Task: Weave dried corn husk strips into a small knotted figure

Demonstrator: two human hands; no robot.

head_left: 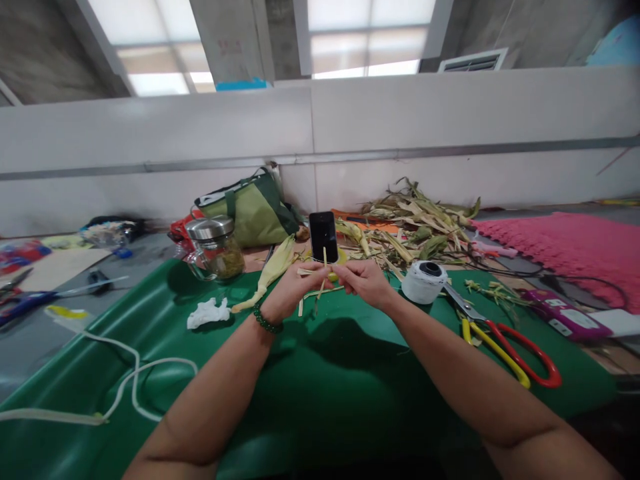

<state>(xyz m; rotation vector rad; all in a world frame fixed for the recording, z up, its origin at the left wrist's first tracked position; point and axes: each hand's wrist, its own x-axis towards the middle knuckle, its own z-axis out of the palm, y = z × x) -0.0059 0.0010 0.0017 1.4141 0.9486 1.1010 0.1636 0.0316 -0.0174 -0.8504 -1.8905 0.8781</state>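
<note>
My left hand (293, 291), with a green bead bracelet (267, 319) on the wrist, pinches narrow pale corn husk strips (325, 255). One strip stands upright and others stick out sideways and downward. My right hand (366, 280) meets it from the right, thumb and forefinger closed on the strips where they cross; its fingertips partly hide that spot. Both hands are above the green mat (300, 387). A dark phone (323, 236) stands upright just behind them. Beside my left hand lies a bundled pale corn husk (274, 268).
To the right are a white tape roll (421, 283), scissors with red and yellow handles (520, 353) and a purple box (565, 315). Dried husks (415, 220) are heaped behind. Leftward are a glass jar (227, 257), crumpled white tissue (209, 313), a green bag (257, 210) and white cord (133, 373).
</note>
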